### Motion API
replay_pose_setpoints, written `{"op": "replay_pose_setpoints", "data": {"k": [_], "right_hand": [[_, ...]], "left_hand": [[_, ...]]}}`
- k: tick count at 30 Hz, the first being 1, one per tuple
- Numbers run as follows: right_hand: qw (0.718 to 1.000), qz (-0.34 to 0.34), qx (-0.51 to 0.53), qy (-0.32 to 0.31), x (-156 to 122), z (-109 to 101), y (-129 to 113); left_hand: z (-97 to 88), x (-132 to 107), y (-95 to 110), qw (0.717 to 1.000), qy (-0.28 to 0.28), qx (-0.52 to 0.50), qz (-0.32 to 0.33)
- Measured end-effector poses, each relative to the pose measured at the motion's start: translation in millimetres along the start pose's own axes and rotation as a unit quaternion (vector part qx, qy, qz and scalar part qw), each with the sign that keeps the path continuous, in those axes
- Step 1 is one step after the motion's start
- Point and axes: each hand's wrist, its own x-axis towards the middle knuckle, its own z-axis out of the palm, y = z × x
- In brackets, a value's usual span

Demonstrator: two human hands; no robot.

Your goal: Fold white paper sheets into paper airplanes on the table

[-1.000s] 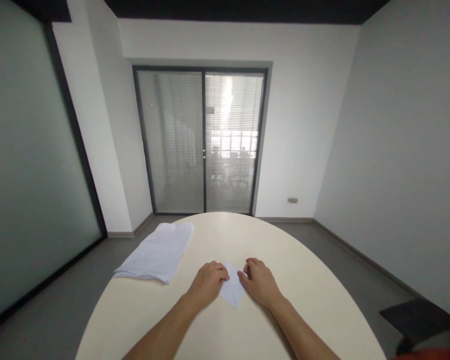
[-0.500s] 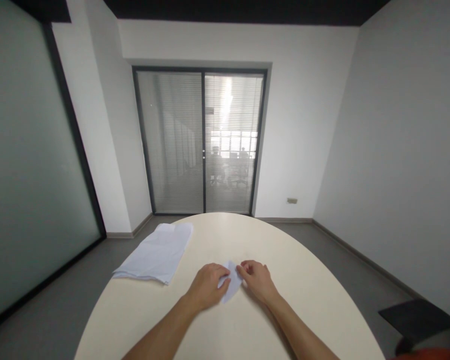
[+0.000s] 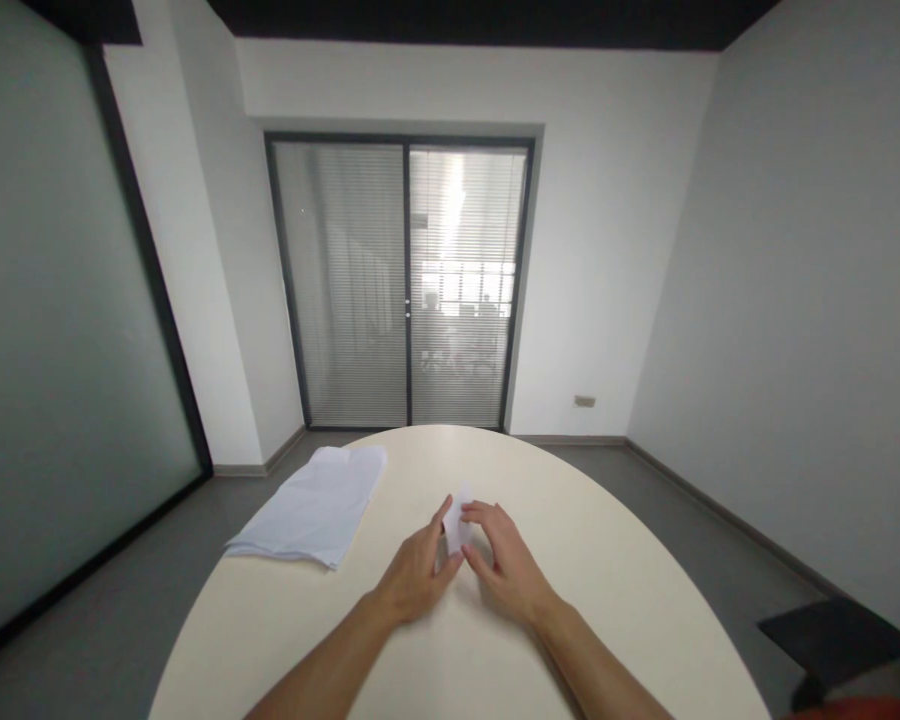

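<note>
A small folded piece of white paper (image 3: 456, 528) stands tilted up between my hands, over the middle of the table. My left hand (image 3: 414, 575) grips its left side, with the fingers along the edge and the thumb at the bottom. From the right, my right hand (image 3: 511, 572) holds it with curved fingertips at the upper edge and the thumb near the lower corner. The fingers partly cover the paper, so its exact folds cannot be made out.
A stack of white paper sheets (image 3: 315, 508) lies at the table's left edge. The pale table (image 3: 450, 665) has a rounded far edge. A dark chair-like object (image 3: 832, 640) stands on the floor at lower right. Beyond is a glass door with blinds (image 3: 345, 300).
The paper has been lifted from lying nearly flat to a steeper tilt and looks narrower. Both hands have turned, their fingers now pointing more forward and upward around it.
</note>
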Motion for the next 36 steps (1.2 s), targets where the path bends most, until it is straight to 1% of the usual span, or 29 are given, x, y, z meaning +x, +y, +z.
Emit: {"op": "replay_pose_setpoints", "data": {"k": [5, 10, 13, 15, 17, 19, 22, 24, 26, 29, 32, 36], "right_hand": [[0.998, -0.037, -0.044, -0.036, -1, 0, 2], [0.995, -0.032, -0.063, -0.072, -2, 4, 5], [0.991, -0.029, -0.060, -0.114, -5, 6, 6], [0.989, -0.027, -0.057, -0.132, -6, 7, 7], [0.989, -0.017, -0.057, -0.136, -7, 8, 8], [0.987, 0.001, -0.060, -0.146, -8, 8, 10], [0.980, 0.040, -0.072, -0.179, -8, 8, 12], [0.975, 0.066, -0.076, -0.199, -7, 6, 13], [0.971, 0.084, -0.077, -0.211, -7, 5, 12], [0.967, 0.098, -0.077, -0.223, -7, 4, 11], [0.966, 0.093, -0.069, -0.231, -7, 3, 12], [0.964, 0.083, -0.056, -0.245, -8, 2, 17]], "left_hand": [[0.6, -2, -6, 0.998, 0.016, -0.002, -0.060], [3.8, 2, -9, 0.998, 0.037, 0.002, -0.059], [9.1, 4, -17, 0.996, 0.028, 0.035, -0.073], [12.3, 5, -24, 0.995, 0.021, 0.062, -0.079], [14.1, 5, -29, 0.994, 0.011, 0.087, -0.066], [14.2, 5, -30, 0.994, 0.003, 0.104, -0.037], [11.5, 5, -23, 0.994, -0.011, 0.104, 0.011], [8.8, 4, -16, 0.994, -0.026, 0.104, 0.030], [6.0, 3, -10, 0.992, -0.034, 0.116, 0.027], [2.8, 3, -7, 0.990, -0.039, 0.138, 0.006], [0.9, 4, -8, 0.986, -0.047, 0.157, -0.001], [0.1, 3, -12, 0.979, -0.060, 0.193, 0.010]]}}
